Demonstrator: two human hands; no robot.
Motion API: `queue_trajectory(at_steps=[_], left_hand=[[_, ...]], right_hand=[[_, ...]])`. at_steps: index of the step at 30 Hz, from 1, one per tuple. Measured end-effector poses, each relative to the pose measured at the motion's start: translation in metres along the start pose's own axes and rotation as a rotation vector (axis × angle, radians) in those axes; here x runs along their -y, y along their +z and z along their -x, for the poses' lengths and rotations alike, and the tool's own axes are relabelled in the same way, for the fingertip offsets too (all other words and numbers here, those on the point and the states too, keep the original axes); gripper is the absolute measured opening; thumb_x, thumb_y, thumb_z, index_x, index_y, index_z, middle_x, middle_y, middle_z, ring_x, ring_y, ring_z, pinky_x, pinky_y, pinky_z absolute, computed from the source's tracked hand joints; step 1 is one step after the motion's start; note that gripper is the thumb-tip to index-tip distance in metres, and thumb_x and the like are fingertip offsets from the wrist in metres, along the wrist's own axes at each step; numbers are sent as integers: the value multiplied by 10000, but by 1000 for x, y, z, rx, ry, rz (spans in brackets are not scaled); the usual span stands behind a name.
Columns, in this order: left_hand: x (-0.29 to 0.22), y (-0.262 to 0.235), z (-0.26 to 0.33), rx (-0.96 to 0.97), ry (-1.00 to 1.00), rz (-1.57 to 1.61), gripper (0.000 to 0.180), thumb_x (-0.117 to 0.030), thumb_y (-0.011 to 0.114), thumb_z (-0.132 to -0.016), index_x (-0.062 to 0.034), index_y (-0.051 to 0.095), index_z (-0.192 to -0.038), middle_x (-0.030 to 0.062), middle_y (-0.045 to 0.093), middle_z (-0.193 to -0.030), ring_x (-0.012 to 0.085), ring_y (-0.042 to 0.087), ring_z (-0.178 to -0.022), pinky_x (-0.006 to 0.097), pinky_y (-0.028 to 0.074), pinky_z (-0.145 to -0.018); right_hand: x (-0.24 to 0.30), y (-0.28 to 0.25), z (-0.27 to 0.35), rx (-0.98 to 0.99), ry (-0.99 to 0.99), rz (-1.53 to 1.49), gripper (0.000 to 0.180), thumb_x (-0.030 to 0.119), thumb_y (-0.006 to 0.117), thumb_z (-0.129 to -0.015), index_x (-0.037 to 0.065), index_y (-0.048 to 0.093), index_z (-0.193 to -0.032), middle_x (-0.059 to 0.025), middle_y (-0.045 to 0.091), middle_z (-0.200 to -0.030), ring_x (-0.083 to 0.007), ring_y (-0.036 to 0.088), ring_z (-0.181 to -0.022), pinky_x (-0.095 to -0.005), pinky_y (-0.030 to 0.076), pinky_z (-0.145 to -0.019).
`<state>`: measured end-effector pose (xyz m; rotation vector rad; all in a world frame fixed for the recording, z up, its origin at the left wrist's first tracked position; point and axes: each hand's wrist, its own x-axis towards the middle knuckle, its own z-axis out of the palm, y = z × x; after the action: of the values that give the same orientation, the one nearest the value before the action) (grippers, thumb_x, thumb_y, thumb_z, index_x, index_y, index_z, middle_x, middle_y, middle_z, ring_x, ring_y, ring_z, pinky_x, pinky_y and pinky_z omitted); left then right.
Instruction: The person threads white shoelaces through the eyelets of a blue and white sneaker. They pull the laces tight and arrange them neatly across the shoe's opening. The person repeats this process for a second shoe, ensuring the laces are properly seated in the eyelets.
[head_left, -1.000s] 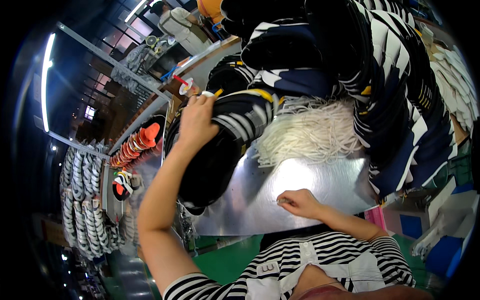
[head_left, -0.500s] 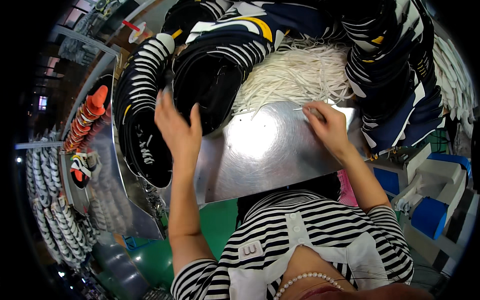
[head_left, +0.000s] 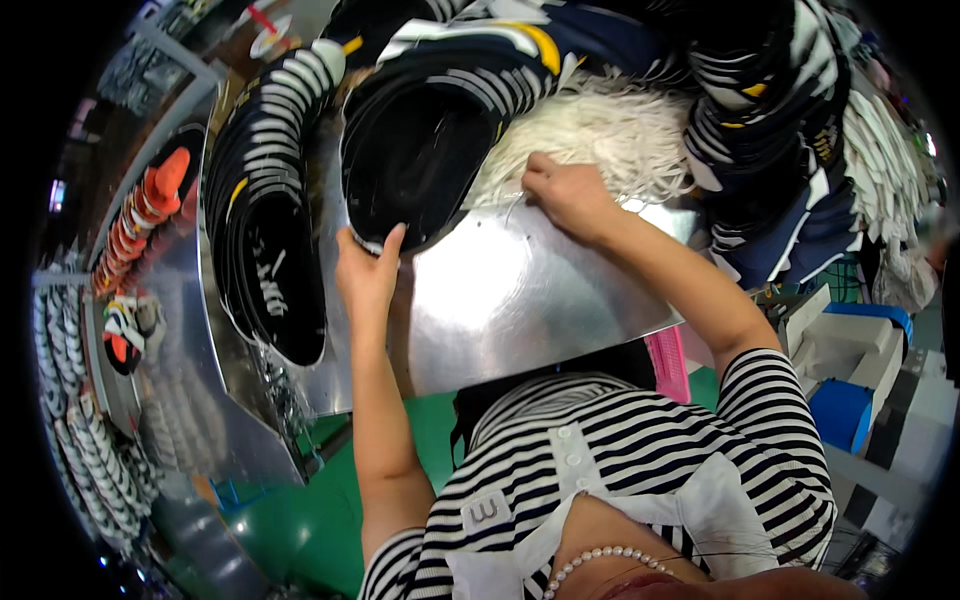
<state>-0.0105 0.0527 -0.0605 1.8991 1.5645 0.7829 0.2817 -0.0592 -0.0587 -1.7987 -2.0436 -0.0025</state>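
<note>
Left hand [head_left: 367, 275], fingers spread and slightly curled, grips the near rim of a black shoe upper [head_left: 418, 160] lying at the far left of the shiny metal surface [head_left: 520, 300]. Right hand [head_left: 568, 195], fingers drawn together, presses on the edge of a heap of white laces [head_left: 590, 135], pinching a strand that trails onto the surface. Stacks of black-and-white striped uppers [head_left: 265, 190] lie to the left; further dark striped uppers [head_left: 760, 110] are piled behind and to the right.
</note>
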Motion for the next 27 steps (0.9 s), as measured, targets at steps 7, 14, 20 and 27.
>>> queue_trajectory(at_steps=[7, 14, 20, 27], left_hand=[[-41, -28, 38, -443, 249, 226, 280, -69, 559, -953, 45, 503, -1202, 202, 603, -1098, 288, 608, -995, 381, 476, -890], [-134, -52, 158, -249, 1082, -155, 387, 60, 567, -804, -43, 607, -1175, 203, 565, -1201, 362, 552, -1087, 459, 419, -875], [-145, 66, 223, 409, 1036, -35, 647, -105, 759, -682, -19, 527, -1279, 179, 497, -1370, 377, 436, -1272, 475, 327, -1018], [-136, 23, 180, 309, 1015, -47, 383, -21, 690, -789, 22, 588, -1155, 190, 582, -1190, 378, 550, -1110, 454, 440, -928]], right_hand=[[59, -66, -7, -339, -62, -450, 144, 66, 636, -876, 70, 573, -1005, -98, 668, -895, -242, 612, -622, -330, 493, -574], [116, -276, 42, -624, -174, -1607, 165, 89, 566, -984, 37, 593, -1139, -38, 639, -771, -26, 408, -470, -168, 331, -422], [85, -334, 177, -762, -653, -1769, 156, 143, 454, -1039, 26, 557, -1049, -18, 509, -672, -41, 369, -436, -191, 263, -359], [73, -152, 210, -443, 514, -1467, 86, 130, 612, -962, 57, 582, -997, -13, 597, -771, -45, 477, -559, -194, 351, -483]])
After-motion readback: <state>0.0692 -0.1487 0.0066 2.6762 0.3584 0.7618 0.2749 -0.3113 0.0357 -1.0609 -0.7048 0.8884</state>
